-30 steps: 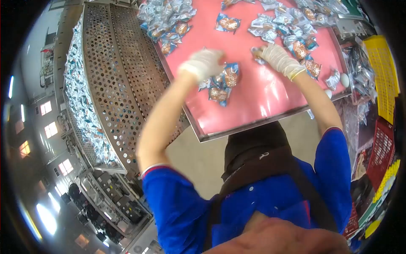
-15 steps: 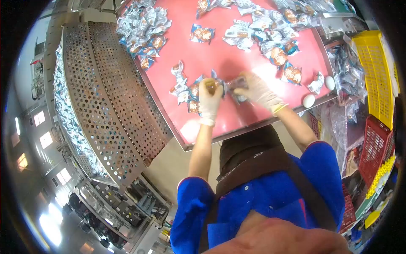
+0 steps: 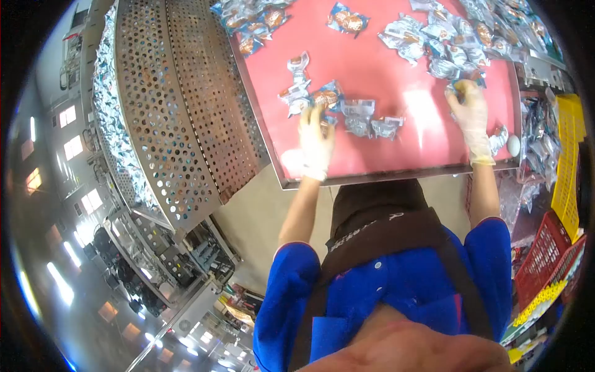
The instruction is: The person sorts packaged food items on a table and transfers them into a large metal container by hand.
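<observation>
My left hand [image 3: 317, 139], in a thin white glove, has its fingers curled onto a small foil-wrapped packet [image 3: 327, 119] beside a blue-and-orange packet [image 3: 326, 97]. Further right, my gloved right hand [image 3: 469, 115] closes its fingers on a foil packet [image 3: 466, 79] at the near edge of a silvery pile [image 3: 455, 46]; the fingertips partly hide it. Between the hands lie two silvery packets, one squarish [image 3: 358, 116] and one smaller [image 3: 387, 127]. More silvery packets [image 3: 297, 77] lie left of centre, ahead of my left hand.
The pink tabletop [image 3: 359, 158] has a raised metal rim. A perforated metal chute [image 3: 186, 93] stands at left. A white egg-shaped object [image 3: 513, 146] sits near the right corner, beside a crumpled packet [image 3: 498, 140]. Yellow [image 3: 567, 161] and red crates [image 3: 542, 263] are at right.
My hands have separated: the right has gone right and forward to the pile, the left stays by the left packets. The packets handled between them now lie on the table. The view has shifted.
</observation>
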Demonstrator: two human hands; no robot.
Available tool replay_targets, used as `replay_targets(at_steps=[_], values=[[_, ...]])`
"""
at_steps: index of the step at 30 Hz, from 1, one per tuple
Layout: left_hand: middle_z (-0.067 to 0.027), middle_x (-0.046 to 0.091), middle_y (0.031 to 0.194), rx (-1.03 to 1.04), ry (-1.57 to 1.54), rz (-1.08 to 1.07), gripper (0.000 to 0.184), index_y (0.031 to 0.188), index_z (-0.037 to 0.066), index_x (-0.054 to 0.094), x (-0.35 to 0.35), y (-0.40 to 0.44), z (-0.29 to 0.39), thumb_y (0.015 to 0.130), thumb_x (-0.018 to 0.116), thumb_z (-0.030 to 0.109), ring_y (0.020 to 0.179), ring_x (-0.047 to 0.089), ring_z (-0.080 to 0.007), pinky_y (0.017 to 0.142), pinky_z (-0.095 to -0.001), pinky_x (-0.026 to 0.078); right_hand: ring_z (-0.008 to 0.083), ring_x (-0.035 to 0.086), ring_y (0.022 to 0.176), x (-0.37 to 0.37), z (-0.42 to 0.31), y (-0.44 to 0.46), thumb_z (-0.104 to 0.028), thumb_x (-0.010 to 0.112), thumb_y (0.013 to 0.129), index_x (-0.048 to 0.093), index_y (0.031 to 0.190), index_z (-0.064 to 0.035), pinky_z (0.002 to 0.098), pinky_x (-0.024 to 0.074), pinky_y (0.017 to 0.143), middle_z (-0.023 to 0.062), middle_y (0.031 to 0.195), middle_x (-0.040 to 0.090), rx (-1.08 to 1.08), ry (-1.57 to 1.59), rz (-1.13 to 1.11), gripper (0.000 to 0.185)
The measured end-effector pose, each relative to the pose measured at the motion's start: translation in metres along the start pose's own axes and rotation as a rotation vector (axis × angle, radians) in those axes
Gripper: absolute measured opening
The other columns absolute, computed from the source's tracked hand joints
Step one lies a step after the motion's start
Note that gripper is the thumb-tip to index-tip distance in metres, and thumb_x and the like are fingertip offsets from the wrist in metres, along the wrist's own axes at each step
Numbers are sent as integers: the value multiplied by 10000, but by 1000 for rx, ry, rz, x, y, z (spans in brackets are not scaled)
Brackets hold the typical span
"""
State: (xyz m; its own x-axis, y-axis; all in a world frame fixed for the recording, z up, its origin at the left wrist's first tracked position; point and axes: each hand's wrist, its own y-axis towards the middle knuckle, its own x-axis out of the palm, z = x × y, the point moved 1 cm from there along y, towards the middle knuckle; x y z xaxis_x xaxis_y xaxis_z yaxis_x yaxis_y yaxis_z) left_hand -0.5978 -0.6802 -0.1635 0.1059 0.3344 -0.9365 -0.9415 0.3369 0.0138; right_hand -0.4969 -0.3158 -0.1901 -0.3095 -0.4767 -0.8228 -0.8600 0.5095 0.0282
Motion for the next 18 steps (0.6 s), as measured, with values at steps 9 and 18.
replay_targets(at_steps=[9,18], values=[[-142,624,1177,72,-111,-227,458,1229,108,652,16,78,-41,792,772,179,1103,606,-328,954,-427,496,161,641,867,47,-19,-90,-9,692,900,646,1090,-36,298,522,831,49,990,682,713,1669,28,198],[-99,708,978,-648,-794,-190,430,1264,24,612,64,-45,-42,1022,585,378,685,670,-184,630,-312,530,250,661,851,61,-30,-85,-140,681,909,652,1053,-62,383,535,783,89,964,683,25,313,-151,166]])
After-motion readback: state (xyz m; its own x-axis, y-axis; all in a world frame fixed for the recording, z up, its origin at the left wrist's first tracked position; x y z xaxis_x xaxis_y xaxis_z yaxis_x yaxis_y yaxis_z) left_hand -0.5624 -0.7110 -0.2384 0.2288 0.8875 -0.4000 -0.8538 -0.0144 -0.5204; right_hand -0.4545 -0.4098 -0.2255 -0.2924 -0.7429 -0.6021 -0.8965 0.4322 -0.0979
